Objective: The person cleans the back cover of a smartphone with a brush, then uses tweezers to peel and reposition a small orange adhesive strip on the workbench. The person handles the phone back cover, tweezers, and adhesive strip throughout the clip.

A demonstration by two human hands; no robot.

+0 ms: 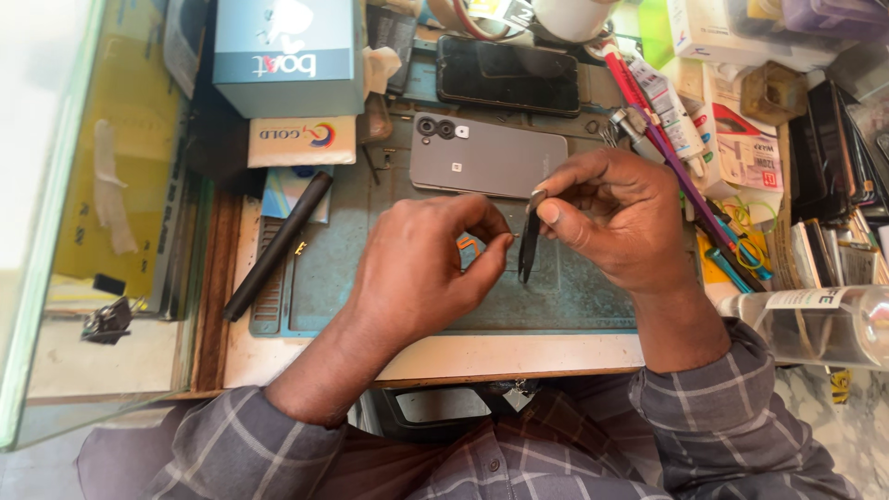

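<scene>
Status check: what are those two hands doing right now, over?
Right hand gripping black tweezers. Left hand pinching a tiny part, too small to identify. Grey phone face down behind them. Nothing blocking.

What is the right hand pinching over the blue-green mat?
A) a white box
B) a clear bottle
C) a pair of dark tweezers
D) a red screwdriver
C: the right hand pinches dark tweezers, tips pointing down at the mat, beside the left hand and below the grey phone.
</scene>
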